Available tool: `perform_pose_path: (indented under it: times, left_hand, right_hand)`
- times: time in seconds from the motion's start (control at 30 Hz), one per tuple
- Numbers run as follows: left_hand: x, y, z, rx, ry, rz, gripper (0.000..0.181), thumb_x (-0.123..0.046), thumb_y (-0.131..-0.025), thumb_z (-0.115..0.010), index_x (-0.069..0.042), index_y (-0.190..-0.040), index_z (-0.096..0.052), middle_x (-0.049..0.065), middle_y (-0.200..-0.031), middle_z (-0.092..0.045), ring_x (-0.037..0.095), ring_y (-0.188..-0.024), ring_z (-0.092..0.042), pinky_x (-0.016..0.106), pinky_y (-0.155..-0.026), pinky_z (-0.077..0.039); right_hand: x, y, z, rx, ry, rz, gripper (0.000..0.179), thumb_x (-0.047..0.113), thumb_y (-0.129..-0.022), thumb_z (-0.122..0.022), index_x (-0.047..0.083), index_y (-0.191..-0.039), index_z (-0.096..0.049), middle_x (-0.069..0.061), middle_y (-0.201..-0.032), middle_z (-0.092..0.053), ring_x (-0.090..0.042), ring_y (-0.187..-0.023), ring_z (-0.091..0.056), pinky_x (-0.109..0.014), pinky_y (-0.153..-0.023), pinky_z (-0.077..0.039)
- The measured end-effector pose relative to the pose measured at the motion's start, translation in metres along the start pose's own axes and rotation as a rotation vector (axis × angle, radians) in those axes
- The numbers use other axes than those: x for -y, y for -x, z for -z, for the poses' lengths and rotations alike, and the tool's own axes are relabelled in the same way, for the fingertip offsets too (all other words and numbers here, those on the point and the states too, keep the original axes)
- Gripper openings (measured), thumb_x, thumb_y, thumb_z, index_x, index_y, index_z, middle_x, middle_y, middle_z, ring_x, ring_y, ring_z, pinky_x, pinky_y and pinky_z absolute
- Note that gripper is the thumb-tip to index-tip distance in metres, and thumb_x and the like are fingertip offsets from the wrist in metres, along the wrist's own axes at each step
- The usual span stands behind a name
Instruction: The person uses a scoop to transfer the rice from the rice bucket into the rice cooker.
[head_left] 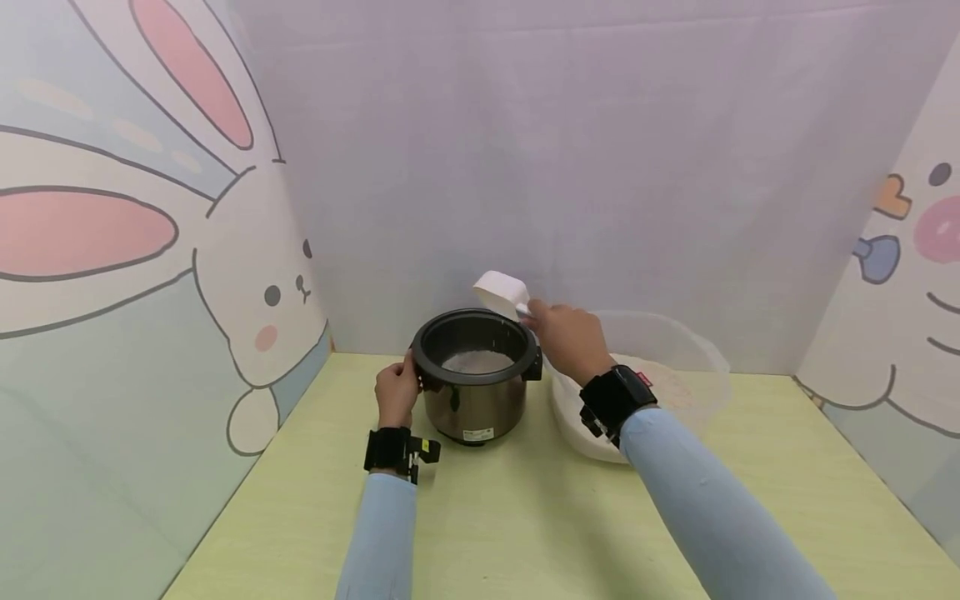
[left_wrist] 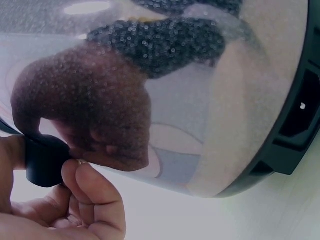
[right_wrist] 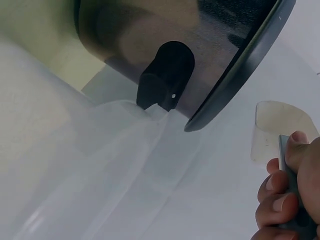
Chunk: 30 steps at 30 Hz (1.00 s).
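A dark rice cooker (head_left: 474,408) stands uncovered on the table, with a pale, whitish layer of grains (head_left: 477,362) inside. At its left side my left hand (head_left: 397,392) grips the black side handle (left_wrist: 47,160), fingers curled beneath. My right hand (head_left: 572,337) pinches the grey handle (right_wrist: 292,200) of a white scoop (head_left: 501,290). The scoop is tilted above the cooker's back right rim, its bottom turned upward; a few white specks show below it. The scoop's inside is hidden in the head view.
To the right of the cooker, a large translucent basin (head_left: 678,337) holds pale, rice-like contents (head_left: 667,383), partly behind my right wrist. Its rim lies close to the cooker's right handle (right_wrist: 167,75). A lilac cloth wall (head_left: 562,167) rises behind the yellow-green table (head_left: 510,533).
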<state>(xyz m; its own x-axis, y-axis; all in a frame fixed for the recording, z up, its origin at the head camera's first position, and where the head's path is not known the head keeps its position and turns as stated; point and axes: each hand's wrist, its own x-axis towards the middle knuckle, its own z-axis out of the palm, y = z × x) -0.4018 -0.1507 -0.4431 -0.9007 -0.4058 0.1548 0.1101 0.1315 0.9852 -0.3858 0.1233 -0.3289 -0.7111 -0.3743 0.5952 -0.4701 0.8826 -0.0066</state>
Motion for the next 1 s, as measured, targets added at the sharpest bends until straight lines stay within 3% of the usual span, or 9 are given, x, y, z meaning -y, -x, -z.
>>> perform_pose_path:
  times: [0.23,0.5,0.77,1.0]
  left_hand:
    - [0.000,-0.001,0.000,0.006,-0.004,0.004,0.046,-0.038,-0.107,-0.055,-0.004,-0.078,-0.063,0.001,-0.066,-0.053,0.014,-0.060,-0.054,0.027,-0.058,-0.043]
    - [-0.001,-0.001,0.001,-0.001,-0.005,0.014,0.046,-0.038,-0.107,-0.055,-0.002,-0.081,-0.064,0.002,-0.069,-0.054,0.014,-0.062,-0.053,0.027,-0.059,-0.043]
    - [-0.002,-0.001,0.003,-0.007,-0.008,0.011,0.045,-0.037,-0.107,-0.054,-0.001,-0.081,-0.063,0.002,-0.068,-0.053,0.014,-0.062,-0.053,0.027,-0.058,-0.043]
    - [-0.002,-0.001,0.003,-0.011,-0.004,0.014,0.046,-0.037,-0.108,-0.054,-0.001,-0.081,-0.064,0.002,-0.069,-0.054,0.014,-0.062,-0.053,0.027,-0.059,-0.043]
  right_hand:
    - [-0.002,0.006,-0.004,-0.048,0.081,0.096,0.020,0.025,-0.102,-0.066,0.006,-0.109,-0.063,-0.010,-0.064,-0.057,-0.029,-0.051,-0.055,-0.043,-0.043,-0.042]
    - [-0.005,0.006,0.000,-0.039,0.063,0.108,0.023,0.028,-0.102,-0.066,0.008,-0.113,-0.064,-0.010,-0.067,-0.059,-0.029,-0.052,-0.057,-0.044,-0.044,-0.044]
    - [-0.025,0.011,0.014,0.015,-0.015,0.018,0.022,0.025,-0.105,-0.061,0.006,-0.116,-0.060,-0.011,-0.071,-0.062,-0.030,-0.056,-0.057,-0.045,-0.048,-0.044]
    - [-0.051,0.028,0.015,0.055,-0.091,-0.140,0.019,0.023,-0.107,-0.057,0.004,-0.108,-0.058,-0.013,-0.071,-0.059,-0.029,-0.055,-0.052,-0.043,-0.050,-0.038]
